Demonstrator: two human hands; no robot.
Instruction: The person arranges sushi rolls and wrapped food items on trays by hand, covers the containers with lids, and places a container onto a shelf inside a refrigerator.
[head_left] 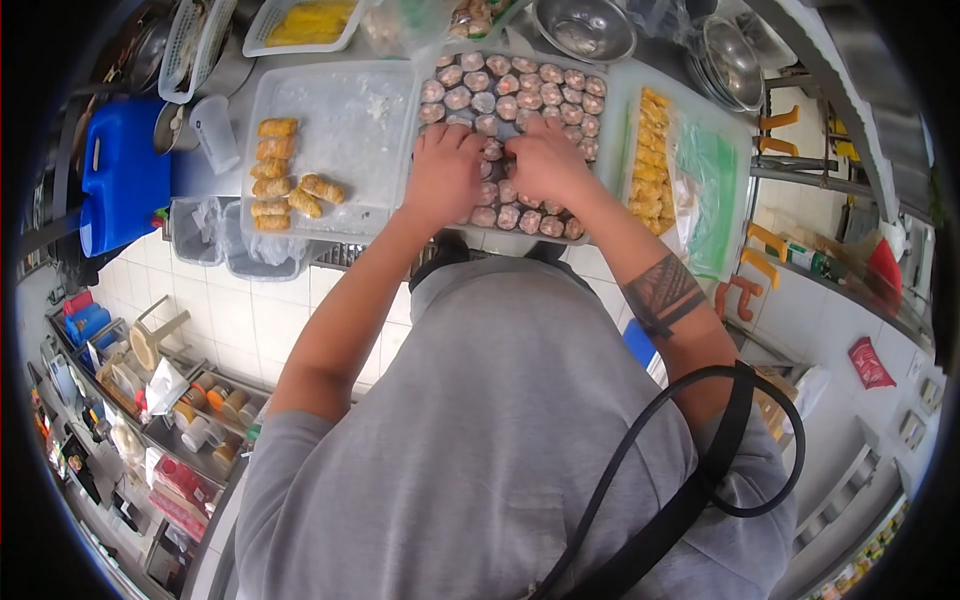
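Note:
A tray (pixel 430 112) holds many round dumplings with pinkish filling and dark sides, set in rows. Both hands are over its middle. My left hand (pixel 447 172) has its fingers curled down, the tips beside a dumpling (pixel 492 150) between the hands. From the other side, my right hand (pixel 548 165) bends its thumb and forefinger in at the same dumpling. The fingers partly hide their contact with it. More dumplings (pixel 510 216) show below my wrists. To the left, a white plastic tray (pixel 345 110) carries several golden-brown rolls (pixel 271 170).
At right, a tray (pixel 738 150) holds yellow rolls (pixel 652 150) beside green-tinted plastic film. Metal bowls (pixel 585 28) and a basket of yellow food (pixel 300 25) stand at the back. A blue jug (pixel 125 175) and clear cup (pixel 214 135) are at left; bins (pixel 265 255) sit below the counter edge.

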